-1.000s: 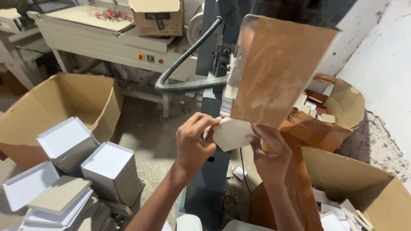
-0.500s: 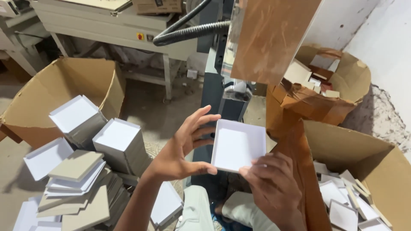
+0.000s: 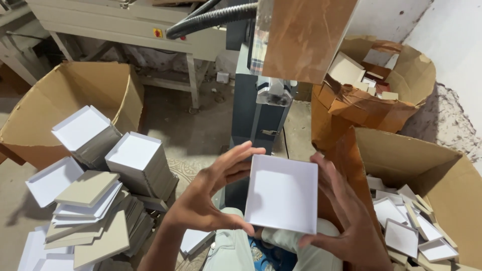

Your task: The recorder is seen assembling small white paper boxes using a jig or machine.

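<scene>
I hold one shallow white tray (image 3: 282, 193) open side up over my lap, my left hand (image 3: 208, 198) pinching its left edge, my right hand (image 3: 346, 213) spread along its right edge. Even pressure on opposite walls should keep it square. Two tall tray stacks (image 3: 120, 155) stand left; three cardboard boxes (image 3: 447, 175) surround me, though loose pieces are too jumbled to count.

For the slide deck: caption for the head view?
Both hands, left and right, hold a white tray between cardboard boxes.
</scene>
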